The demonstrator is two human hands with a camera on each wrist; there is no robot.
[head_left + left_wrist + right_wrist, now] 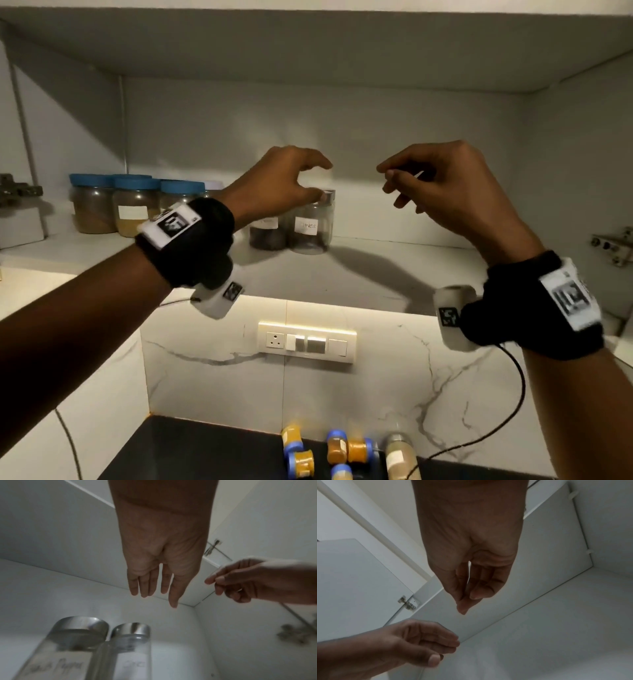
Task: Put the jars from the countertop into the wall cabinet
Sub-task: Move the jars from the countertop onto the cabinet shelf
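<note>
Two glass jars with metal lids stand side by side in the middle of the wall cabinet's shelf (376,274): a dark-filled one (269,233) and a nearly clear one (311,222). My left hand (323,181) hovers just above their lids, fingers arched, holding nothing. From the left wrist view the jars (68,649) (132,649) sit below the straight fingers (142,586). To the right, my right hand (383,178) hangs in the air with loosely curled fingers (476,592), empty. Several small blue-lidded jars (337,448) and a silver-lidded jar (399,455) lie on the dark countertop (205,452) below.
Three larger blue-lidded jars (137,205) stand at the shelf's left. Door hinges stick out at the left (17,192) and right (613,246) cabinet sides. Bare shelf lies to the right of the glass jars. A switch panel (306,342) is on the marble wall.
</note>
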